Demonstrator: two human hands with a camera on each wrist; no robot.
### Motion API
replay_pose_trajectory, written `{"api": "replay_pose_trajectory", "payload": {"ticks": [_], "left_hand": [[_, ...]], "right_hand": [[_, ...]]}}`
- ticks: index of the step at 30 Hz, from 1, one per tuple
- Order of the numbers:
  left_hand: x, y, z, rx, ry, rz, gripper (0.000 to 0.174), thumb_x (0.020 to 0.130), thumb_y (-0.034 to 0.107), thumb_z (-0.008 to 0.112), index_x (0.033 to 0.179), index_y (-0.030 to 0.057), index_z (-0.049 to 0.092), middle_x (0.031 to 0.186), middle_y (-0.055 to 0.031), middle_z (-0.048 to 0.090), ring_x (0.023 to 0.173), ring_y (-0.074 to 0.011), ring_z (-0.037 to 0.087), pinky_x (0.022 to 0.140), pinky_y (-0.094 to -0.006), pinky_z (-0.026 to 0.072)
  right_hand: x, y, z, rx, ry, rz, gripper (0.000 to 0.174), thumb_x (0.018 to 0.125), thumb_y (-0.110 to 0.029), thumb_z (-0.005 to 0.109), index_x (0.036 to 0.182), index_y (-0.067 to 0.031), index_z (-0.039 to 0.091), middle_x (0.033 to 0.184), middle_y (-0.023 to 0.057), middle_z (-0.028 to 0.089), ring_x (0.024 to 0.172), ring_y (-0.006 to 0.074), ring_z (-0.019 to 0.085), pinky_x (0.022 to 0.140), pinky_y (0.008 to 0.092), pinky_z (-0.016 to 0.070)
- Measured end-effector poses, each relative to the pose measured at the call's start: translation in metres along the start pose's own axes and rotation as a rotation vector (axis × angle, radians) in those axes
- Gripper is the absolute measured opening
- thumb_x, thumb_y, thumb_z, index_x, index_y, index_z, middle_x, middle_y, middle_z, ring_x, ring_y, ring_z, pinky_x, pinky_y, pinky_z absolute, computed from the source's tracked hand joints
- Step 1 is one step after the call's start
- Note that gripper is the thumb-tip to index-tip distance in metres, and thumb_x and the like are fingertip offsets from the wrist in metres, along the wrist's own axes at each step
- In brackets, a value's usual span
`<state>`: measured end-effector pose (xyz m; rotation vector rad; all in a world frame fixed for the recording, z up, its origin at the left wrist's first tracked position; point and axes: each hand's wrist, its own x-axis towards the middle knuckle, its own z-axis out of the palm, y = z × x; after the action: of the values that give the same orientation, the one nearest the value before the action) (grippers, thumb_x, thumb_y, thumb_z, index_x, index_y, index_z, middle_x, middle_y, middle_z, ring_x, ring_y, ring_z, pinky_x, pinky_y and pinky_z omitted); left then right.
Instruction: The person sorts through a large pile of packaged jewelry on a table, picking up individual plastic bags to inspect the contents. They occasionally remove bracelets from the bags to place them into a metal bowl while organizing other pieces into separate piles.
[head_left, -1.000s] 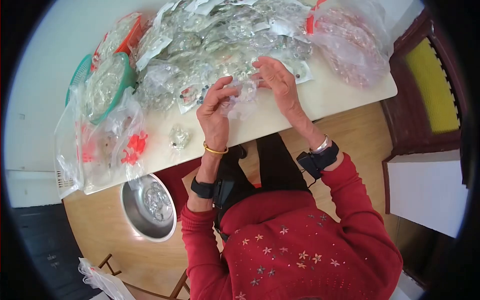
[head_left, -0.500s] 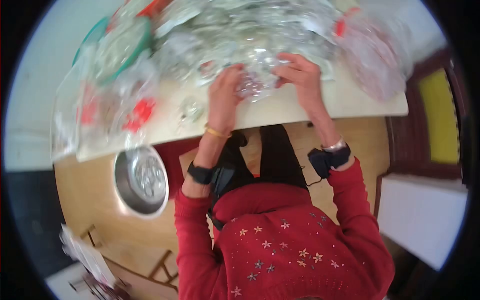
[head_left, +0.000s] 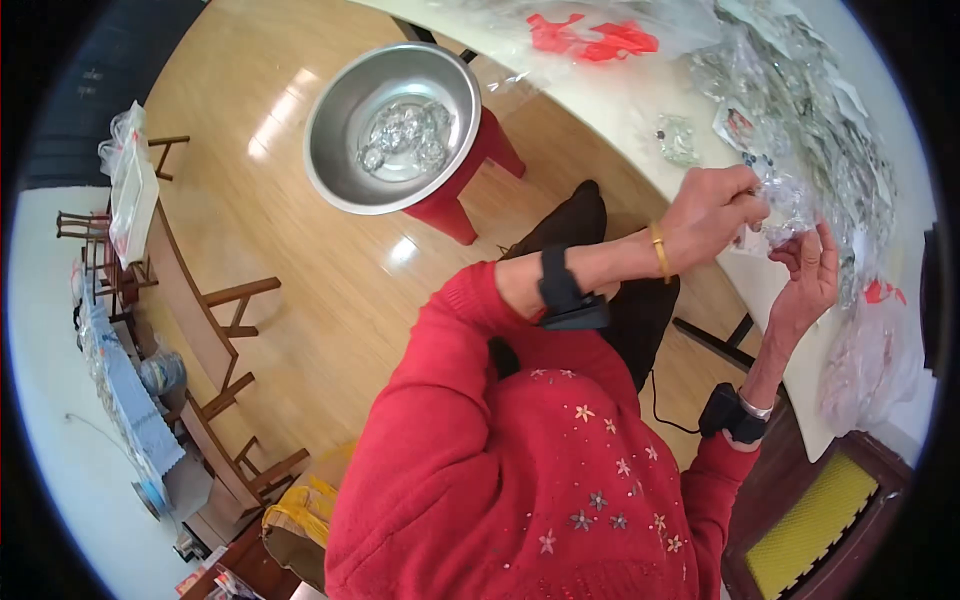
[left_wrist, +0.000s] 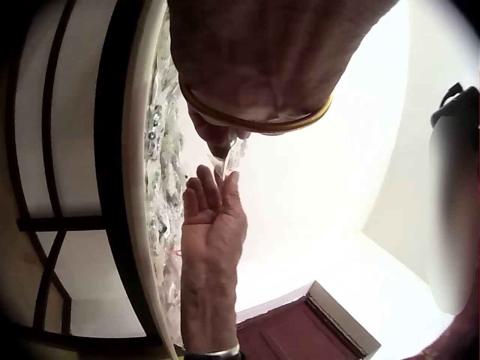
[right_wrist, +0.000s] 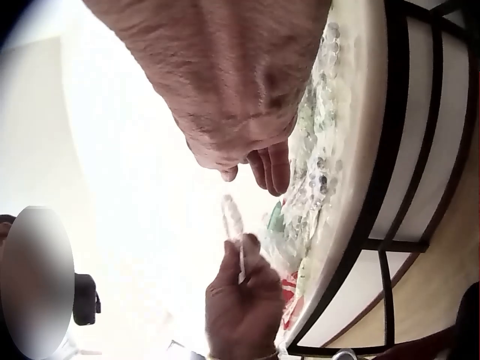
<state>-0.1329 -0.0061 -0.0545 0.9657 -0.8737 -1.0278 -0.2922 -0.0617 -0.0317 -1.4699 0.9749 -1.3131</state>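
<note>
A small clear plastic packet point(head_left: 790, 205) is held up over the table's front part. My left hand point(head_left: 712, 215), with a gold bangle at the wrist, pinches it between thumb and fingers; the right wrist view shows this left hand point(right_wrist: 244, 300) with the packet point(right_wrist: 232, 217) standing up from its grip. Beside the packet is my right hand point(head_left: 808, 280), palm turned up and fingers loosely extended. In the left wrist view the fingertips of this right hand point(left_wrist: 214, 232) come right up to the packet's lower edge. The packet's contents are too small to make out.
Many clear packets point(head_left: 820, 130) are heaped along the white table point(head_left: 620, 120). One packet point(head_left: 677, 138) lies apart near the front edge. A steel basin point(head_left: 335, 150) holding clear packets stands on a red stool point(head_left: 495, 150). A pinkish bag point(head_left: 865, 360) lies at the table's right end.
The head view has swung left, bringing the basin and floor into fuller view. Both hands stay around the packet; the left still grips it, while the right hand's palm has turned up.
</note>
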Motion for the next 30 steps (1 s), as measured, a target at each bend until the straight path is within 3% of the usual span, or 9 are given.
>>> {"api": "replay_pose_trajectory", "payload": {"ticks": [2, 4, 8, 12, 15, 17, 22, 30], "left_hand": [[-0.021, 0.011, -0.022, -0.062, 0.029, -0.016, 0.014, 0.082, 0.010, 0.060, 0.087, -0.0022, 0.063, 0.067, -0.0059, 0.063, 0.052, -0.0085, 0.057, 0.047, -0.0226, 0.0429], [-0.046, 0.019, -0.047, -0.204, 0.152, -0.157, 0.013, 0.083, 0.009, 0.057, 0.088, -0.0021, 0.060, 0.069, -0.0046, 0.062, 0.052, -0.0082, 0.054, 0.046, -0.0243, 0.0432], [-0.085, 0.021, -0.101, -0.300, 0.377, -0.246, 0.016, 0.088, 0.007, 0.052, 0.098, -0.0023, 0.059, 0.075, -0.0030, 0.061, 0.058, -0.0072, 0.053, 0.052, -0.0214, 0.0422], [-0.095, 0.006, -0.134, -0.331, 0.471, -0.246, 0.018, 0.091, 0.008, 0.051, 0.104, -0.0013, 0.058, 0.082, -0.0035, 0.061, 0.066, -0.0077, 0.054, 0.057, -0.0213, 0.0432], [-0.083, 0.019, -0.129, -0.218, 0.429, -0.221, 0.019, 0.091, 0.008, 0.051, 0.108, -0.0005, 0.058, 0.083, -0.0024, 0.061, 0.065, -0.0079, 0.054, 0.057, -0.0211, 0.0429], [-0.076, 0.020, -0.128, -0.289, 0.453, -0.247, 0.017, 0.091, 0.007, 0.052, 0.106, 0.0033, 0.059, 0.092, 0.0003, 0.061, 0.074, -0.0052, 0.053, 0.065, -0.0204, 0.0430], [-0.051, 0.038, -0.127, -0.219, 0.421, -0.081, 0.018, 0.093, 0.007, 0.051, 0.108, -0.0004, 0.058, 0.090, -0.0038, 0.063, 0.069, -0.0074, 0.055, 0.060, -0.0207, 0.0454], [-0.027, 0.059, -0.149, -0.135, 0.388, -0.016, 0.020, 0.092, 0.009, 0.054, 0.109, 0.0000, 0.058, 0.097, -0.0020, 0.063, 0.079, -0.0068, 0.058, 0.067, -0.0207, 0.0477]], "right_hand": [[-0.001, 0.006, 0.003, -0.047, -0.036, 0.022, 0.026, 0.091, -0.012, 0.058, 0.110, 0.0052, 0.060, 0.083, 0.0101, 0.065, 0.066, 0.0123, 0.060, 0.061, 0.0245, 0.0500], [-0.002, 0.015, 0.000, -0.134, -0.082, 0.055, 0.024, 0.092, -0.012, 0.056, 0.109, 0.0038, 0.061, 0.086, 0.0107, 0.066, 0.068, 0.0126, 0.060, 0.063, 0.0245, 0.0500], [0.001, 0.032, -0.006, -0.233, -0.068, 0.064, 0.025, 0.091, -0.011, 0.056, 0.111, 0.0036, 0.060, 0.087, 0.0108, 0.066, 0.066, 0.0120, 0.059, 0.061, 0.0236, 0.0489], [0.003, 0.040, -0.007, -0.260, -0.030, 0.116, 0.024, 0.090, -0.010, 0.058, 0.110, 0.0032, 0.060, 0.086, 0.0105, 0.066, 0.064, 0.0112, 0.058, 0.058, 0.0221, 0.0472], [0.006, 0.054, -0.018, -0.215, -0.019, 0.153, 0.023, 0.089, -0.008, 0.058, 0.109, 0.0034, 0.061, 0.085, 0.0096, 0.066, 0.063, 0.0099, 0.057, 0.057, 0.0207, 0.0457], [0.004, 0.050, -0.016, -0.212, 0.007, 0.141, 0.022, 0.089, -0.008, 0.058, 0.108, 0.0031, 0.061, 0.085, 0.0094, 0.066, 0.063, 0.0097, 0.057, 0.056, 0.0206, 0.0454], [0.001, 0.052, -0.016, -0.234, -0.004, 0.165, 0.020, 0.089, -0.007, 0.058, 0.107, 0.0017, 0.061, 0.082, 0.0086, 0.065, 0.060, 0.0093, 0.056, 0.054, 0.0202, 0.0443], [0.003, 0.056, -0.020, -0.240, -0.011, 0.191, 0.018, 0.089, -0.007, 0.057, 0.105, 0.0005, 0.061, 0.077, 0.0065, 0.063, 0.057, 0.0079, 0.053, 0.050, 0.0196, 0.0415]]}}
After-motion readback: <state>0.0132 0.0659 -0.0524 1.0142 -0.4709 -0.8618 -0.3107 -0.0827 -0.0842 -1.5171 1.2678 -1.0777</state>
